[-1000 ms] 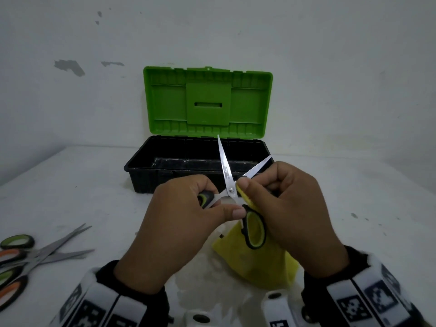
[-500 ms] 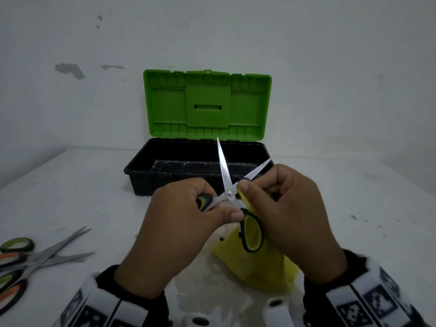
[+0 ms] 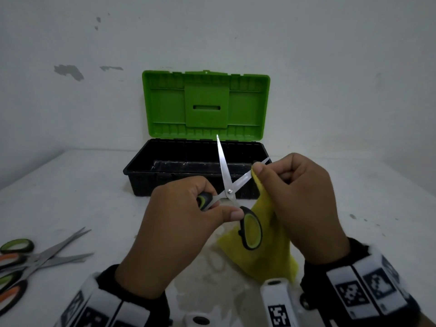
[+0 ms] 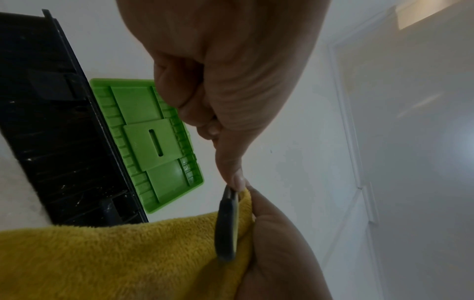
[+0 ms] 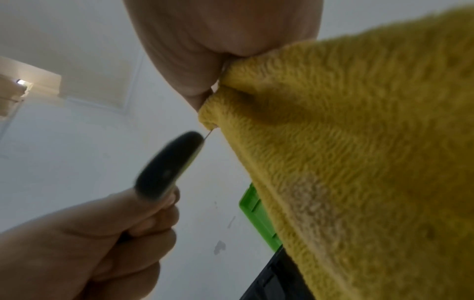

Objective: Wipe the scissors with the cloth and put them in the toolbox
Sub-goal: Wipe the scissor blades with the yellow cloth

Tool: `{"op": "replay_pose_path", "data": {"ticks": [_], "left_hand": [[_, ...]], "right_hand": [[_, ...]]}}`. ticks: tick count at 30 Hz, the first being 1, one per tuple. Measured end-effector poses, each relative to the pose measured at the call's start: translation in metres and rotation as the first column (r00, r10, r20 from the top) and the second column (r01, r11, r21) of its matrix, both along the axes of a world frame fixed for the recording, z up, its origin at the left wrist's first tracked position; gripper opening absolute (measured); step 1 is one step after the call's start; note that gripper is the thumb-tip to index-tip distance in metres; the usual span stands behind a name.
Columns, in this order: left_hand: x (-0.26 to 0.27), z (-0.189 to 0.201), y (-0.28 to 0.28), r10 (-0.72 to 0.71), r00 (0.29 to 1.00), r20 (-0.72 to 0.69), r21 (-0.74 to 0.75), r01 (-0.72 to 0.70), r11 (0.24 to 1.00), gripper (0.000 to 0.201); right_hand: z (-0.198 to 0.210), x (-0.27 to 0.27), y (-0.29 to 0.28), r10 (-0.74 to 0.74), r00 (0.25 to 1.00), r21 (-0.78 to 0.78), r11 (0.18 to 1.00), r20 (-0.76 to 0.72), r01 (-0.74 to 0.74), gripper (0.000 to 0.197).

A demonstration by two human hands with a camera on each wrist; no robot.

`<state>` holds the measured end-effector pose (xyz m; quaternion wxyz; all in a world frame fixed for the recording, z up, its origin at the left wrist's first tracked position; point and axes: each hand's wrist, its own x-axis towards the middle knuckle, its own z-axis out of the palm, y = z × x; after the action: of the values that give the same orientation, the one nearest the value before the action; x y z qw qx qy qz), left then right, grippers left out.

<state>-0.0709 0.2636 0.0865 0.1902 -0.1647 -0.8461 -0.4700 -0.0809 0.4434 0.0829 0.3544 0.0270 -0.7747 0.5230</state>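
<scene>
Black-and-green-handled scissors (image 3: 229, 191) are held spread apart above the table, in front of the toolbox. My left hand (image 3: 188, 218) grips one handle loop; the other loop (image 3: 251, 228) hangs free. My right hand (image 3: 295, 192) pinches the yellow cloth (image 3: 266, 237) around the right blade, near its tip. The left blade points up, bare. The toolbox (image 3: 165, 171) is black, with its green lid (image 3: 205, 105) standing upright. In the left wrist view the cloth (image 4: 115, 259) hangs behind the free handle (image 4: 227, 223). In the right wrist view the cloth (image 5: 359, 142) fills the right side.
Several more scissors (image 3: 28, 263) with green and orange handles lie at the table's left edge. A wet patch (image 3: 212, 279) spreads on the white table (image 3: 70, 197) below my hands. A white wall stands close behind the toolbox.
My right hand has slid the cloth outward along the right blade, from near the pivot toward the tip. The left hand has kept its hold on the handle.
</scene>
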Motion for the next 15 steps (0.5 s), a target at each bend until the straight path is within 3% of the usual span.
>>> {"op": "replay_pose_path", "data": {"ticks": [3, 8, 15], "left_hand": [[0.0, 0.0, -0.003, -0.006, 1.0, 0.009, 0.013, 0.005, 1.0, 0.037], [-0.001, -0.002, -0.004, -0.045, 0.999, 0.027, 0.021, 0.044, 0.999, 0.038], [-0.001, -0.004, -0.007, -0.062, 0.997, 0.041, 0.025, 0.061, 0.998, 0.037]], "right_hand": [[-0.002, 0.007, -0.007, 0.047, 0.999, 0.048, 0.998, 0.024, -0.048, 0.022], [0.001, -0.003, 0.007, -0.042, 0.999, -0.026, 0.999, -0.009, 0.042, 0.023], [-0.002, 0.002, 0.004, -0.009, 1.0, -0.007, 1.0, 0.024, 0.009, 0.022]]}}
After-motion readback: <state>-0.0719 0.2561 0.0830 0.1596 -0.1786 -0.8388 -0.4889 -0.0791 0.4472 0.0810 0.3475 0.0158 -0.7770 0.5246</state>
